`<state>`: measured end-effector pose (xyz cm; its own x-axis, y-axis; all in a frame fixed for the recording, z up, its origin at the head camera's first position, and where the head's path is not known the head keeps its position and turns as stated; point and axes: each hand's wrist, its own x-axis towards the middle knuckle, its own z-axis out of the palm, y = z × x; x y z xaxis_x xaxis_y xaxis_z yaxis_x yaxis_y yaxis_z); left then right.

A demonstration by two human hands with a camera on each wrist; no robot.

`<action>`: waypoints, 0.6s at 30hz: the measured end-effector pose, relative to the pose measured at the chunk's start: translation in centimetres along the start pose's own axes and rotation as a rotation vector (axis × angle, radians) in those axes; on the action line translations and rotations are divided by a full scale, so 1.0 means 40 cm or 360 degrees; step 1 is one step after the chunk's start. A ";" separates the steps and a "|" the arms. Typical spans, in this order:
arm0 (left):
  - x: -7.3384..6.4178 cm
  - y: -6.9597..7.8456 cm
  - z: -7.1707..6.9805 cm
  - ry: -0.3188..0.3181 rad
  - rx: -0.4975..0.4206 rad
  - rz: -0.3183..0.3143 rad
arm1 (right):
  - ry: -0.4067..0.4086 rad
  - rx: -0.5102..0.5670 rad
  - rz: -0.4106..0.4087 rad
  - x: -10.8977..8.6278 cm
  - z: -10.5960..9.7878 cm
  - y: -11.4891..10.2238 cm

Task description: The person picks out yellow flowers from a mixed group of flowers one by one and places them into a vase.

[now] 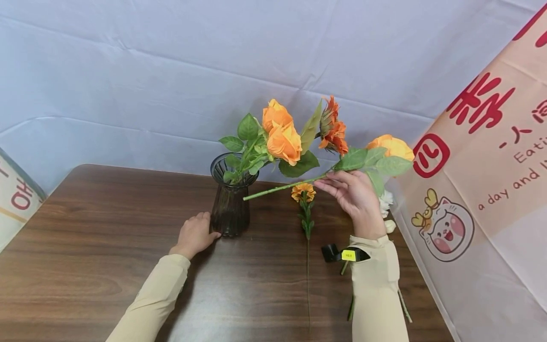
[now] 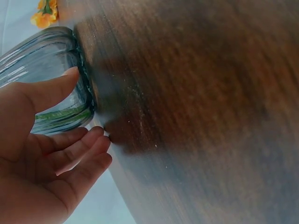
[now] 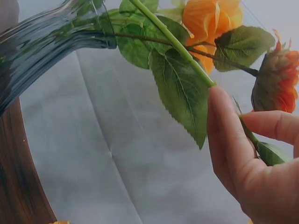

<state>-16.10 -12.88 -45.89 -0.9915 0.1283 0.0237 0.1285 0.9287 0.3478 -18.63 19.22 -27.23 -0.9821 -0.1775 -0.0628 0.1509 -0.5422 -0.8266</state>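
Note:
A dark ribbed glass vase [image 1: 231, 209] stands upright on the table, holding two orange roses [image 1: 284, 142] and a rust-orange flower [image 1: 333, 126] that lean right. My left hand [image 1: 195, 236] holds the vase low on its left side. The left wrist view shows its thumb [image 2: 56, 91] across the glass and loosely bent fingers along the other side. With thumb and fingertips, my right hand [image 1: 354, 194] pinches the green stem [image 3: 180, 46] of another orange rose [image 1: 391, 147]. That stem is tilted, its cut end in front of the vase just below the rim.
A small orange flower [image 1: 304, 192] on a long thin stem lies on the brown table [image 1: 107, 247], right of the vase. White flowers [image 1: 386, 202] lie partly hidden beneath the right arm. Pale cloth [image 1: 171, 71] hangs behind, and a printed banner [image 1: 483, 166] borders the right side.

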 end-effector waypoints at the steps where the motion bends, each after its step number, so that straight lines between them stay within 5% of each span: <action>1: 0.000 0.000 0.000 0.0002 0.0001 0.0002 | 0.0008 0.0006 -0.0007 0.001 0.005 0.000; 18: 0.000 0.000 -0.002 0.0006 0.0003 0.0015 | 0.0025 -0.0019 -0.0123 0.021 0.062 0.014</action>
<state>-16.09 -12.92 -45.81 -0.9903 0.1354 0.0305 0.1376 0.9281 0.3460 -19.11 16.73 -26.37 -0.9924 -0.1226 -0.0072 0.0733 -0.5440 -0.8359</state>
